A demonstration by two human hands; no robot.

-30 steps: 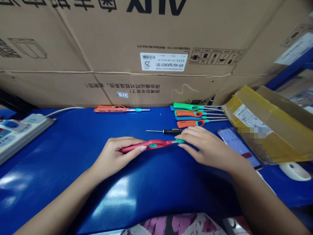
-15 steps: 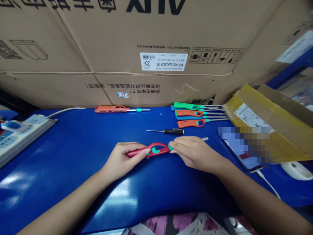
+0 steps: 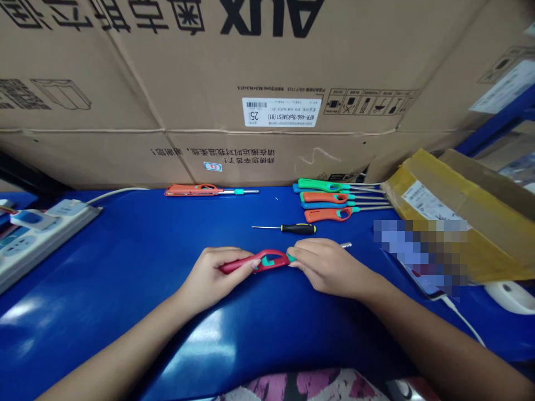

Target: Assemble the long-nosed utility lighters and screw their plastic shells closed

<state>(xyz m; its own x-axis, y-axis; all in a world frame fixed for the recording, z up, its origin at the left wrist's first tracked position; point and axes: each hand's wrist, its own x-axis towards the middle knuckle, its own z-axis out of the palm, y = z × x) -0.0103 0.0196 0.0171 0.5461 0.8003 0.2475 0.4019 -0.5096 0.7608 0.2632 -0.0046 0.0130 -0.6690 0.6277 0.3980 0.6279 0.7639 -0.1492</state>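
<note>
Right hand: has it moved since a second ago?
Yes: the right hand has moved left and nearer the person, judged against the screwdriver, whose handle it no longer overlaps.

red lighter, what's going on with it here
A person has the red lighter held at both ends. The left grip is closed round its handle; the right grip is round the metal tube, by the green collar, with the tube's end showing beyond. A screwdriver lies just behind on the blue table, and more lighters lie farther back.
</note>
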